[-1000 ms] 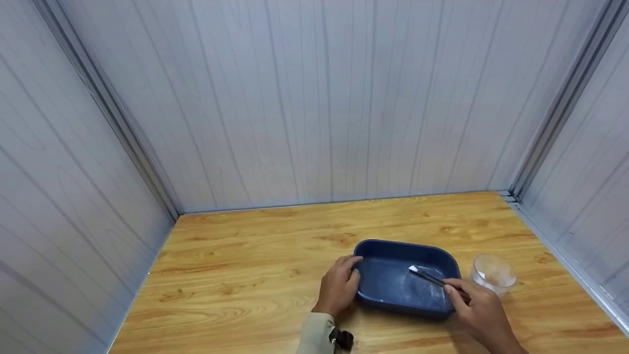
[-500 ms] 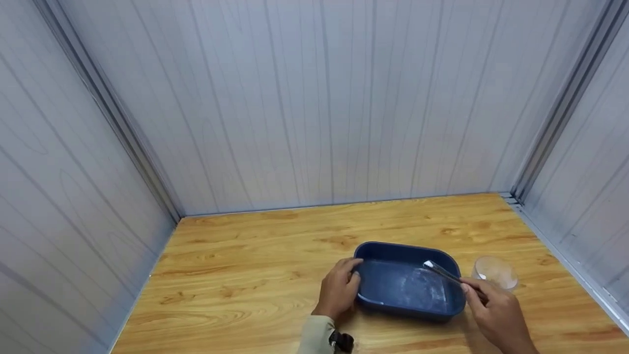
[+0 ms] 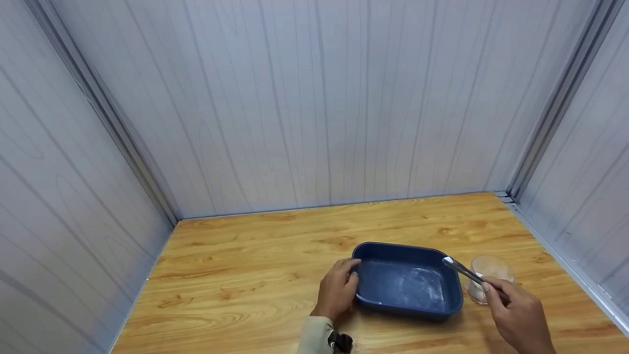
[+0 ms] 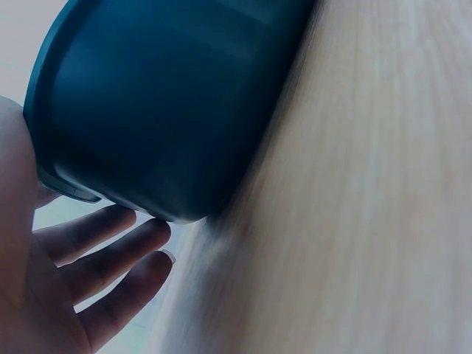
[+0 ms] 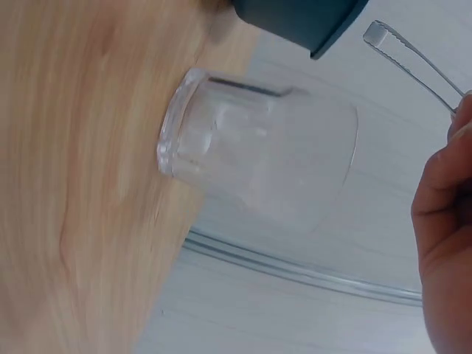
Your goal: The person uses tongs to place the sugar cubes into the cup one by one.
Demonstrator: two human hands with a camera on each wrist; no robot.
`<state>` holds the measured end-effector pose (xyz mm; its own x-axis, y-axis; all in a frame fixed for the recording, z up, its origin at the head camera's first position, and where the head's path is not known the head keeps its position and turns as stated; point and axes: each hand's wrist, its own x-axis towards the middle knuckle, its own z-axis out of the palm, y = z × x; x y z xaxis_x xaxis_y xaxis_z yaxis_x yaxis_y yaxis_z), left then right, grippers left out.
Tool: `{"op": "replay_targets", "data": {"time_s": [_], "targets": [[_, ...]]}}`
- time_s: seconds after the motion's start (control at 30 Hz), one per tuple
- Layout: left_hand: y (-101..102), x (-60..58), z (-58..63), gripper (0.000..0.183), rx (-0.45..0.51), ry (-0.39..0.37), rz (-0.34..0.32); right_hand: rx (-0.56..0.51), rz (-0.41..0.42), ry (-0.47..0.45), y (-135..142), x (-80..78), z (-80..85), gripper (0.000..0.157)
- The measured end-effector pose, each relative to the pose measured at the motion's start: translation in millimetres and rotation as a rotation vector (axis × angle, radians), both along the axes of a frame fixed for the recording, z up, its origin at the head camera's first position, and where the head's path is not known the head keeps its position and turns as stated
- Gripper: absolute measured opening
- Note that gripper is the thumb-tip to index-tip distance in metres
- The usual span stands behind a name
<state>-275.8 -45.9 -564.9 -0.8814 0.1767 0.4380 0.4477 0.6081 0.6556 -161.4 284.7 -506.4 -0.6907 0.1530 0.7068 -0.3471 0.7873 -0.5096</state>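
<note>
A dark blue rectangular dish sits on the table, white smears across its floor. My left hand grips its left end, with fingertips against the outer wall in the left wrist view. Between thumb and fingers, my right hand pinches slim metal tongs with serrated tips. A small whitish, cube-like piece is held at the tips. They overlap the dish's right rim in the head view. Behind the tongs stands a clear glass, upright, with something whitish low inside it.
The wood-grain table is bounded by pale panel walls at the back and both sides. A metal strip runs along the table's right edge.
My right hand has moved right with the tongs and the whitish piece, from over the dish's middle to its right rim beside the glass. My left hand stays at the dish.
</note>
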Motion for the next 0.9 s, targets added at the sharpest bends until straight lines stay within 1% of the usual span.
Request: {"op": "replay_targets", "data": {"time_s": [0.27, 0.43, 0.6, 0.8, 0.9], "targets": [[1, 0.8, -0.9, 0.031, -0.003, 0.015, 0.000, -0.051, -0.060, -0.024, 12, 8.7, 4.5, 0.014], [1, 0.3, -0.9, 0.031, 0.002, 0.020, -0.001, -0.043, -0.081, 0.007, 21, 11.0, 5.0, 0.012], [0, -0.3, -0.2, 0.031, 0.001, 0.016, -0.005, -0.034, -0.129, -0.029, 27, 13.0, 5.9, 0.009], [0, -0.4, -1.1, 0.031, -0.004, 0.010, -0.002, -0.036, -0.139, -0.029, 32, 14.6, 4.2, 0.009], [0, -0.3, -0.6, 0.031, -0.004, 0.001, 0.001, -0.040, -0.157, -0.043, 33, 15.1, 4.3, 0.009]]}}
